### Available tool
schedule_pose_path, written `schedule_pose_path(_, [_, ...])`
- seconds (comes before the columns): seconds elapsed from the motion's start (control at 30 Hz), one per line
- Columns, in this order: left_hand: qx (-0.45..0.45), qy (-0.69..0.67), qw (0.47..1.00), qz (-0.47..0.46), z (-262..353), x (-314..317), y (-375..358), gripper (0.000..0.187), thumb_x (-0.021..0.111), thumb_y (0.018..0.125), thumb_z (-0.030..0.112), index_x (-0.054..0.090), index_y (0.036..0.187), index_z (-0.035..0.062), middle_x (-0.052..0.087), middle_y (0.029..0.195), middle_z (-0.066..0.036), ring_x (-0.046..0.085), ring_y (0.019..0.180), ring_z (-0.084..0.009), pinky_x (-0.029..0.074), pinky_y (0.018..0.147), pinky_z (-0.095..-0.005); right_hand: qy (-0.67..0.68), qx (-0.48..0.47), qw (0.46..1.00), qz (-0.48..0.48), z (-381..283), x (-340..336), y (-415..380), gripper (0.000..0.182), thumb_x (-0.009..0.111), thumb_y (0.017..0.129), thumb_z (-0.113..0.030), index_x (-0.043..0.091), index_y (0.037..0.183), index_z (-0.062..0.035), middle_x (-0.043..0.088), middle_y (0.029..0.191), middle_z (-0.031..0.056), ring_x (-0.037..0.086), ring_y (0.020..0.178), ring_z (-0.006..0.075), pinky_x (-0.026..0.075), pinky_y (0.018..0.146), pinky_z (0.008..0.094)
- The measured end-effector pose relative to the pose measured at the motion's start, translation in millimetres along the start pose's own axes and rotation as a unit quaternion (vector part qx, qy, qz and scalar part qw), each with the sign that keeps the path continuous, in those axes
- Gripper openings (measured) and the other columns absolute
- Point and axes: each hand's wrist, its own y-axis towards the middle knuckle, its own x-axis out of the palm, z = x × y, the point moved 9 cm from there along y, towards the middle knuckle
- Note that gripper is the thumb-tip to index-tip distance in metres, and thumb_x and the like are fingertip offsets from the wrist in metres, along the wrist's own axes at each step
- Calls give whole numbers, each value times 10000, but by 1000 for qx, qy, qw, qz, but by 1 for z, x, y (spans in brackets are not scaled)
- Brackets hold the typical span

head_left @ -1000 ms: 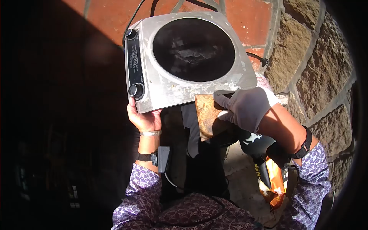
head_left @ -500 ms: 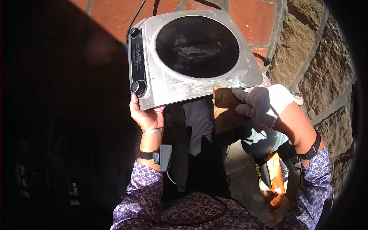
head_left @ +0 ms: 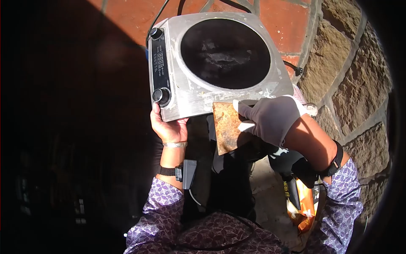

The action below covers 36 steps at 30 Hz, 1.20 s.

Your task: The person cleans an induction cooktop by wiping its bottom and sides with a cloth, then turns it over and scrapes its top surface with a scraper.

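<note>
A silver induction cooker [head_left: 194, 101] with a round black glass plate [head_left: 225, 53] and a knob panel is tilted in front of me. My bare left hand [head_left: 170, 127] grips its near left corner, thumb on top by the lower knob [head_left: 161, 96] and fingers underneath. My right hand [head_left: 275, 116], in a white glove, is closed on a rusty, flat scraper [head_left: 228, 129]. The scraper's wide blade lies along the cooker's near edge, its top end by the metal rim; its handle is hidden in the glove. White residue marks the glass and the steel.
A black cable with a plug [head_left: 298, 71] lies beyond the cooker's right side. Rough stone slabs [head_left: 323, 63] run along the right, red paving [head_left: 283, 25] at the back. An orange and black packet [head_left: 305, 199] lies below my right arm. Deep shadow covers the left.
My right hand has moved left with the scraper along the near edge, turning the blade into the sunlight. The cooker and my left hand appear slightly further right in view.
</note>
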Motion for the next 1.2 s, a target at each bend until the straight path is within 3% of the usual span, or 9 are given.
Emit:
schedule_pose_path(0.1, [0, -8, 1000, -9, 0, 4, -3, 465, 457, 895, 392, 521, 1228, 75, 575, 1214, -108, 585, 1082, -325, 529, 790, -516, -40, 103, 991, -75, 28, 4, -2, 224, 617, 856, -121, 645, 1053, -17, 662, 925, 142, 622, 860, 242, 482, 755, 330])
schedule_pose_path(0.17, [-4, -8, 1000, -14, -2, 3, -4, 468, 461, 895, 395, 520, 1230, 74, 574, 1217, -109, 583, 1085, -326, 529, 794, -519, -45, 121, 987, -93, 31, 11, -5, 221, 615, 859, -116, 643, 1056, -20, 661, 931, 139, 620, 869, 238, 482, 759, 328])
schedule_pose_path(0.3, [-5, -14, 1000, -1, -2, 5, -1, 467, 465, 897, 400, 520, 1228, 75, 575, 1216, -109, 591, 1070, -325, 532, 789, -519, 126, -48, 991, 6, -1, 11, -2, 258, 594, 852, -66, 618, 1105, -17, 641, 1012, 141, 619, 882, 217, 483, 757, 297])
schedule_pose_path(0.47, [-5, -13, 1000, -19, -2, 2, -2, 449, 453, 906, 387, 523, 1223, 77, 581, 1209, -109, 592, 1072, -325, 532, 801, -521, 20, 67, 995, -64, 18, 10, 3, 273, 589, 863, -92, 612, 1124, -14, 638, 1028, 124, 611, 898, 198, 479, 770, 293])
schedule_pose_path(0.63, [-14, -27, 1000, -8, -5, 1, -1, 443, 450, 909, 383, 522, 1225, 80, 574, 1220, -113, 592, 1076, -325, 532, 805, -525, 89, -31, 995, -20, -10, 14, 5, 290, 584, 875, -118, 606, 1143, -12, 635, 1044, 108, 603, 914, 179, 476, 782, 289])
schedule_pose_path(0.8, [-4, -20, 1000, 2, -3, 1, -3, 442, 435, 913, 387, 522, 1220, 82, 583, 1203, -106, 601, 1052, -321, 544, 774, -504, 19, 67, 995, -73, 9, 8, 8, 308, 580, 886, -144, 600, 1163, -9, 633, 1059, 91, 595, 930, 159, 472, 795, 285])
schedule_pose_path(0.93, [-16, -13, 999, -27, -6, 2, 0, 436, 439, 913, 386, 523, 1214, 84, 587, 1195, -104, 605, 1041, -320, 546, 759, -498, 74, -12, 997, -35, -13, 11, 11, 325, 576, 895, -165, 595, 1178, -7, 630, 1072, 78, 589, 942, 144, 469, 805, 282])
schedule_pose_path(1.07, [-9, -19, 1000, -19, -4, 1, -2, 444, 437, 913, 391, 520, 1217, 77, 585, 1202, -109, 604, 1049, -324, 541, 778, -507, 104, 62, 989, -83, -5, 3, 6, 342, 572, 904, -186, 590, 1193, -5, 628, 1084, 65, 583, 955, 129, 466, 815, 279])
schedule_pose_path(1.2, [-13, -15, 1000, 1, -4, 2, -6, 449, 436, 913, 385, 518, 1222, 70, 582, 1208, -112, 599, 1063, -326, 538, 798, -516, 37, 23, 998, -39, -14, 2, 7, 297, 600, 879, -167, 613, 1122, 3, 640, 1018, 94, 608, 906, 175, 479, 779, 306])
